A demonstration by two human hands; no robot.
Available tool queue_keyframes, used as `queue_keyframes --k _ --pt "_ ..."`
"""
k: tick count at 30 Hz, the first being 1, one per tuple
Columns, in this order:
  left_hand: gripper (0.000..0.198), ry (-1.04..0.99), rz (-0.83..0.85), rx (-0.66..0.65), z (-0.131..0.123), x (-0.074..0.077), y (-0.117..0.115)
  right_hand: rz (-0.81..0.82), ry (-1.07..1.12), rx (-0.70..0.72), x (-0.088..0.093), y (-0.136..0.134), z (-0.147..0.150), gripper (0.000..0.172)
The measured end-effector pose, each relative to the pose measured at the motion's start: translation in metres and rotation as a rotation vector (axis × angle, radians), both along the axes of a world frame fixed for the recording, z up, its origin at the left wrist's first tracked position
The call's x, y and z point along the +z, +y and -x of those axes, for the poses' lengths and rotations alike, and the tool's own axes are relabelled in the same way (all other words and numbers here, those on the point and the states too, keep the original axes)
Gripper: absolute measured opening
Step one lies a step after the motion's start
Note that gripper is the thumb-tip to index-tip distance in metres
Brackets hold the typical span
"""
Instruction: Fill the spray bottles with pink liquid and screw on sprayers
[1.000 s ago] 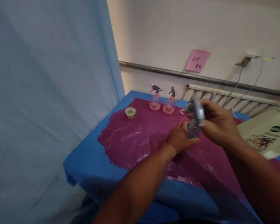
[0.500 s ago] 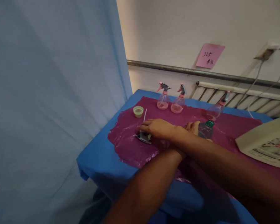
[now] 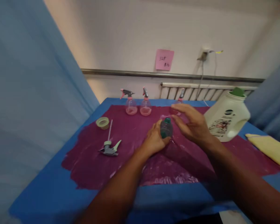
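My left hand (image 3: 155, 139) is wrapped round a small clear spray bottle body (image 3: 166, 127) with a green neck, which stands upright without its spray head. My right hand (image 3: 192, 123) is raised just to the right of the bottle, thumb and fingers apart, with nothing in it. To the left, a grey and pale green spray head (image 3: 109, 149) lies on the maroon plastic sheet (image 3: 130, 140), its white tube pointing away from me. A small pale green cup (image 3: 102, 123) sits beyond the spray head, to its left.
Two pink spray bottles (image 3: 131, 109) (image 3: 145, 109) stand at the back; a third (image 3: 180, 101) is partly behind my right hand. A large cream jug (image 3: 227, 116) with a green cap stands right, near a folded yellow cloth (image 3: 269, 149). A blue curtain (image 3: 37, 93) hangs left.
My right hand has let go of the spray head and moved right, uncrossing from my left arm. My left hand still holds the bottle. The view has swung to the right.
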State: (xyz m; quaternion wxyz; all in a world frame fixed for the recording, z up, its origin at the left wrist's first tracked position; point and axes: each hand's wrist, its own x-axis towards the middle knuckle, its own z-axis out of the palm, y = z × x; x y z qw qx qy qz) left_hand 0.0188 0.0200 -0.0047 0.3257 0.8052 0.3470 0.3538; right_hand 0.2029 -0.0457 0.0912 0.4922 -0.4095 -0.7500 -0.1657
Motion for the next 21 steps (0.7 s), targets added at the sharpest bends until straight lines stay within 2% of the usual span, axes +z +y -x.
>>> queue_keyframes --k 3,6,8,10,12,14,17,19,21 --pt "0.096 0.079 0.022 0.016 0.009 0.007 0.002 -0.231 0.221 -0.277 0.010 -0.010 -0.061 0.032" --pt "0.092 0.079 0.027 0.012 0.012 0.010 0.004 -0.414 0.431 -0.562 0.001 -0.020 -0.120 0.039" --pt "0.091 0.053 0.035 0.025 0.012 0.011 0.006 -0.414 0.559 -0.730 -0.014 -0.026 -0.153 0.043" --pt "0.093 0.026 0.053 0.031 0.011 0.010 0.007 -0.327 0.690 -0.848 -0.033 -0.031 -0.177 0.045" --pt "0.094 0.004 0.087 0.024 0.011 0.010 0.008 -0.208 0.820 -0.861 -0.049 -0.033 -0.194 0.047" --pt "0.094 -0.005 0.124 0.025 0.010 0.011 0.008 -0.090 0.931 -0.764 -0.060 -0.033 -0.204 0.050" --pt "0.093 0.007 0.163 0.047 0.008 0.016 0.006 0.093 1.011 -0.600 -0.067 -0.034 -0.211 0.058" --pt "0.093 0.007 0.186 0.053 0.007 0.019 0.005 0.232 0.987 -0.623 -0.069 -0.035 -0.214 0.058" --pt "0.093 0.007 0.207 0.046 0.007 0.020 0.004 0.371 0.903 -0.734 -0.073 -0.037 -0.217 0.050"
